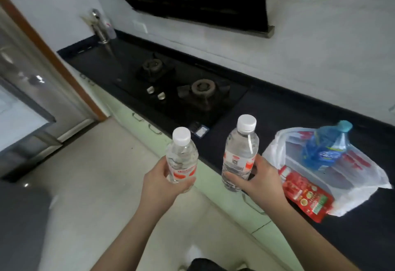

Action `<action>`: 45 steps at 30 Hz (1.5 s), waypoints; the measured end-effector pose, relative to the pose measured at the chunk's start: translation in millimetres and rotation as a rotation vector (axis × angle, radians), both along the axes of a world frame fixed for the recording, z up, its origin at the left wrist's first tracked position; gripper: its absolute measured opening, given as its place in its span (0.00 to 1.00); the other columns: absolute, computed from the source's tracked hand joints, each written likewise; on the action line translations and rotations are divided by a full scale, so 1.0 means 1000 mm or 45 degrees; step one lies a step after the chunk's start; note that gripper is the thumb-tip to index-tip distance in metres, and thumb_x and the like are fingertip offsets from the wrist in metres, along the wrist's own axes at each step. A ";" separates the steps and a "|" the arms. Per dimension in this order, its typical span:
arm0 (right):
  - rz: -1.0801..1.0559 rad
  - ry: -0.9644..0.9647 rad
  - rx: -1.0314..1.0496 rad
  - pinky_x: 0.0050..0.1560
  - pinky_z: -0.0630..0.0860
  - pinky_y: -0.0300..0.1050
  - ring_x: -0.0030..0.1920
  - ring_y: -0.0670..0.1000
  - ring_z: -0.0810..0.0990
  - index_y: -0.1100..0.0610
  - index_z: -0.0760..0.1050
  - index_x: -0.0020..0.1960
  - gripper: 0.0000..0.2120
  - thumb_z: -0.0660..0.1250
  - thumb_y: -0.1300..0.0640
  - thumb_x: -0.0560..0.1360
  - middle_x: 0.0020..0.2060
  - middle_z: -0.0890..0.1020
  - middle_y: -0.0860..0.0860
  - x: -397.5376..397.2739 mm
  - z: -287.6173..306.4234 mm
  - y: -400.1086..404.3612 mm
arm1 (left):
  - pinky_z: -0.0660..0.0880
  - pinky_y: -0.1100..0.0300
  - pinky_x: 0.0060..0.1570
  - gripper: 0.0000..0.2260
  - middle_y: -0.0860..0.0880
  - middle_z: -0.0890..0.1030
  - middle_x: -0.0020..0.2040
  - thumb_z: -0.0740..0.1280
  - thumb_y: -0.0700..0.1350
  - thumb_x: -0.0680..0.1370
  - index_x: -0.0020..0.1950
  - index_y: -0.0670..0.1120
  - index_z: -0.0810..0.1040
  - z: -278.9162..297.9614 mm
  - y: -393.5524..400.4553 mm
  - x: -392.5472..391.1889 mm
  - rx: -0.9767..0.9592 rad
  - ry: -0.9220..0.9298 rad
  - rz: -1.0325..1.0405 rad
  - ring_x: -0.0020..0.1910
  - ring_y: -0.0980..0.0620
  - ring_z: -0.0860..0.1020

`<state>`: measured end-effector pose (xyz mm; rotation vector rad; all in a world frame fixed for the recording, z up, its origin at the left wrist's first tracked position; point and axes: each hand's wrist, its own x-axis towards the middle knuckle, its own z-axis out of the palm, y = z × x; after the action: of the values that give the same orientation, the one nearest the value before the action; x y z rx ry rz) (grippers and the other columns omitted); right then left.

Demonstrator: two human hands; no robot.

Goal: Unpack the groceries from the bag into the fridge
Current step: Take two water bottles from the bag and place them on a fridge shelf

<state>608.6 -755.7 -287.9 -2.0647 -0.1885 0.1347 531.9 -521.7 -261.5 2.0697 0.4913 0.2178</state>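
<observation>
Black tabletop (267,108) carries a white plastic bag (342,185), blue bottle (324,149) inside, red pouch (305,196) beside. Left hand (162,185) grips one clear water bottle (181,157); right hand (263,181) grips another (240,153), both upright above the floor edge.

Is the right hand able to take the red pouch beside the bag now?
Probably not yet. The right hand already grips a water bottle. The red pouch lies uncovered on the counter just beside it, so the path looks free once the hand is emptied.
</observation>
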 end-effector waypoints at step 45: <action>1.489 -0.134 0.174 0.40 0.74 0.33 0.44 0.39 0.79 0.37 0.70 0.48 0.21 0.79 0.47 0.62 0.46 0.79 0.41 -0.123 0.023 0.622 | 0.76 0.68 0.45 0.22 0.63 0.83 0.46 0.80 0.52 0.63 0.54 0.59 0.78 0.021 0.414 -0.274 0.015 -0.017 1.458 0.46 0.66 0.81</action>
<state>485.9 -133.7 -265.2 -1.5837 -1.4040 0.6911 258.2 -107.9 -240.6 1.5687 1.6190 0.8848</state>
